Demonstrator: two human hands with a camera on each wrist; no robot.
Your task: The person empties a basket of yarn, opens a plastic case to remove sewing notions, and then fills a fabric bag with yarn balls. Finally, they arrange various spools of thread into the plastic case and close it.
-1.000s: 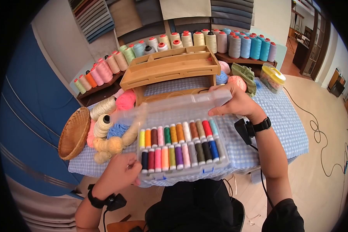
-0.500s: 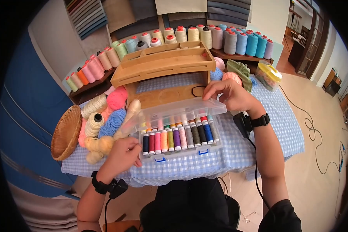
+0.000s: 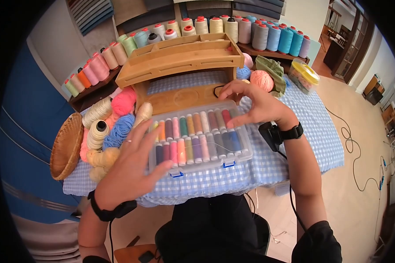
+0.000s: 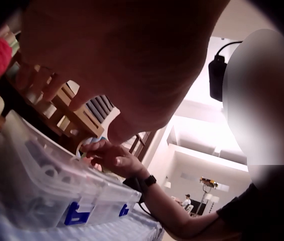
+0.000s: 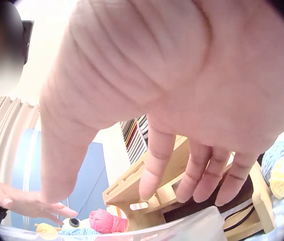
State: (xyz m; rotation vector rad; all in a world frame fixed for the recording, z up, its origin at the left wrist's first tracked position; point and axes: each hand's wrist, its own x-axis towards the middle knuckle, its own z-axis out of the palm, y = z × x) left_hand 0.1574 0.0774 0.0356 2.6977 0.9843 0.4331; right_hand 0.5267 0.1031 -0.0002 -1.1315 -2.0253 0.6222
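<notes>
A clear plastic thread box [image 3: 245, 154] lies on the checked cloth, its lid down over two rows of coloured thread spools [image 3: 196, 149]. Two blue latches [image 3: 176, 174] stick out at its front edge. My left hand [image 3: 134, 164] spreads its fingers over the box's left end, the palm above the lid in the left wrist view. Over the back right corner, my right hand [image 3: 261, 107] holds its thumb and fingers apart. In the right wrist view its relaxed fingers [image 5: 157, 160] hang just above the lid edge [image 5: 197, 226].
A wooden two-tier rack [image 3: 180, 65] stands right behind the box. Yarn balls [image 3: 123, 127] and a wicker basket [image 3: 67, 147] sit on the left. More yarn [image 3: 262, 81], a green cloth [image 3: 271, 72] and a yellow-lidded tub [image 3: 304, 75] are at the back right. Thread cones [image 3: 215, 25] line the rear shelf.
The lid has swung down from raised to lying over the spools. My left hand has opened from a loose curl and moved over the box; my right hand has lowered with the lid.
</notes>
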